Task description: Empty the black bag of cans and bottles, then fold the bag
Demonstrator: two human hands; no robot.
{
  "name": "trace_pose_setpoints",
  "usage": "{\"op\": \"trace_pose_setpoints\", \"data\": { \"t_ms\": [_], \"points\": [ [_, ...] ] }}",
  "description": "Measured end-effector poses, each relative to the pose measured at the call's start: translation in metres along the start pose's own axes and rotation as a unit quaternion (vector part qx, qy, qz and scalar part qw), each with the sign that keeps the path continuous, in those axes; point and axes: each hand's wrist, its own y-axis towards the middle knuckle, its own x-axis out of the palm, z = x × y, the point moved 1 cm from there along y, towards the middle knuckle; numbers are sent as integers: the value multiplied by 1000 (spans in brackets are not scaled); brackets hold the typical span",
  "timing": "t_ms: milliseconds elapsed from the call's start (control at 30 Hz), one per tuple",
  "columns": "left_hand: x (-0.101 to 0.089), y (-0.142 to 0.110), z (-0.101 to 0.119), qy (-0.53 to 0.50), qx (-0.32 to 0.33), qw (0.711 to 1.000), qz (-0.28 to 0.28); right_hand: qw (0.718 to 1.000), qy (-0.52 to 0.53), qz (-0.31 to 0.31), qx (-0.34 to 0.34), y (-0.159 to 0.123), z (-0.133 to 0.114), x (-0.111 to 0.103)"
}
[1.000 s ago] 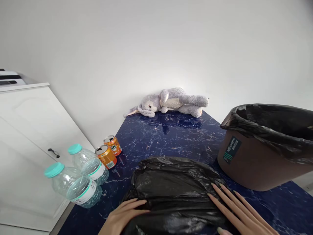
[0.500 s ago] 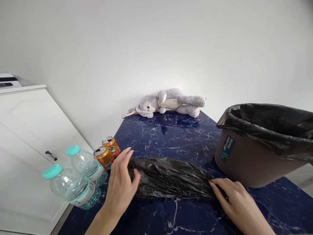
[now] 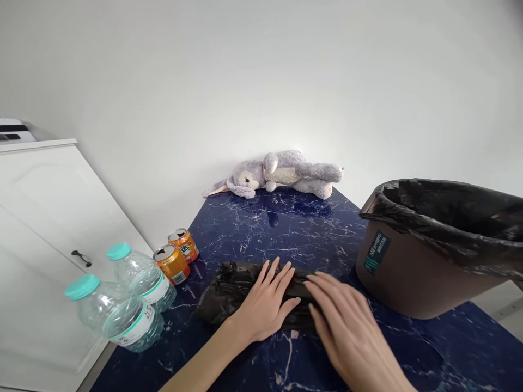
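Note:
A black plastic bag lies bunched and partly folded on the dark blue marbled table. My left hand is open and rests flat on its middle, with the fingers pointing away from me. My right hand is over the bag's right end, thumb and fingers closed about the folded plastic. Its palm side and part of the bag are hidden beneath the hands.
At left stand two clear bottles with turquoise caps and two orange cans. A brown bin lined with black plastic stands at right. A grey plush rabbit lies against the wall. Beside the table is a white cabinet.
My left hand has moved right from the bag's left end onto its middle. My right hand has moved left, bringing the bag's right end inward, so the bag looks shorter.

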Motion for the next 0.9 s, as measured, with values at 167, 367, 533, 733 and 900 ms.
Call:
{"op": "trace_pose_setpoints", "data": {
  "t_ms": [167, 367, 533, 733, 900],
  "points": [
    [7, 1, -7, -34, -14, 999, 3, 989, 14, -144, -7, -4, -5, 40],
    [1, -18, -56, -23, -80, 996, 13, 951, 79, -277, 114, -1, 24, 62],
    [-12, -38, -103, 3, -124, 992, 19, 952, 112, -274, 81, 11, 44, 67],
    [-29, -48, -116, -56, -174, 973, 139, 961, 113, -247, 61, 29, 34, 66],
    [-40, -45, -116, -98, -180, 948, 243, 972, 162, -161, -53, 49, -45, 54]
  ]
}}
